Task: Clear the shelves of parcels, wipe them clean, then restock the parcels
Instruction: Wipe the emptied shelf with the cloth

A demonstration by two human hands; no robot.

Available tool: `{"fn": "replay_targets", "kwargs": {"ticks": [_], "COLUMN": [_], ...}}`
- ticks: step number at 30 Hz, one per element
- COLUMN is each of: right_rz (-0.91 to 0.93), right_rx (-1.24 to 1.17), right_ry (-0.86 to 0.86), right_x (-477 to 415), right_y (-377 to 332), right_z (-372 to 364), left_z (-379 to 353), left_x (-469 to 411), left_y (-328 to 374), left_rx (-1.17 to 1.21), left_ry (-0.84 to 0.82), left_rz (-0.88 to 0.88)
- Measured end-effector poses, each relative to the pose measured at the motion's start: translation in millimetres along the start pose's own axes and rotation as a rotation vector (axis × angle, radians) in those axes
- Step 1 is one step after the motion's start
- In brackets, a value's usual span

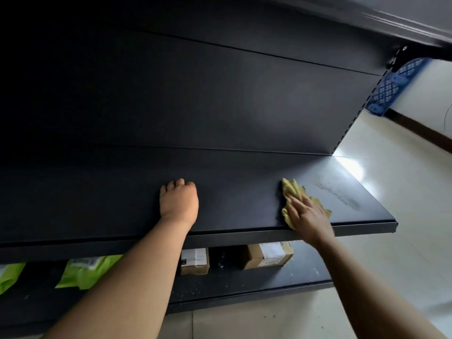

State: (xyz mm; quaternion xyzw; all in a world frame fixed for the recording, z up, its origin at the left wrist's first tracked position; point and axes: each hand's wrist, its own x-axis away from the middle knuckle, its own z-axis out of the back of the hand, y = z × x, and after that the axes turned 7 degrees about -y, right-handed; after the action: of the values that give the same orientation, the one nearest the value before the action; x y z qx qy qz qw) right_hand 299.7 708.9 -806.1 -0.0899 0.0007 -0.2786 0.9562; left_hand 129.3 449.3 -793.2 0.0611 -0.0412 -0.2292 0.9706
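- Pressing flat on a crumpled yellow-green cloth point(292, 189), the right hand point(305, 216) keeps its fingers straight. The cloth lies near the front edge of the dark matte shelf point(110, 196), at 3 o'clock from the left hand point(179, 201).
- The left hand rests on the same shelf, fingers curled under, grasping nothing.
- A pale dusty smear point(337, 194) lies at 2 o'clock from the cloth.
- On the lower shelf point(244, 282), at 6 o'clock, are cardboard boxes point(269, 256) and green mailer bags point(83, 272), their tops hidden by the upper shelf's edge.
- The box labels are too blurred to read.
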Motion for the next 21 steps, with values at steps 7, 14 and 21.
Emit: {"fn": "replay_targets", "kwargs": {"ticks": [7,14,21], "right_rz": [0.249,0.336,0.071], "right_rx": [0.090,0.006,0.096], "right_ry": [-0.045,-0.089,-0.107], "right_x": [-39.9,-99.6,-134.5], "right_y": [-22.0,3.7,39.3], "right_z": [-3.8,4.5,10.9], "left_z": [-18.9,-34.5,-46.9], "left_x": [-11.9,-45.7,-55.9], "left_y": [82.4,134.0,135.5], "left_rx": [0.116,0.191,0.184], "left_ry": [-0.006,-0.020,0.033], "left_rz": [-0.097,-0.066,-0.096]}}
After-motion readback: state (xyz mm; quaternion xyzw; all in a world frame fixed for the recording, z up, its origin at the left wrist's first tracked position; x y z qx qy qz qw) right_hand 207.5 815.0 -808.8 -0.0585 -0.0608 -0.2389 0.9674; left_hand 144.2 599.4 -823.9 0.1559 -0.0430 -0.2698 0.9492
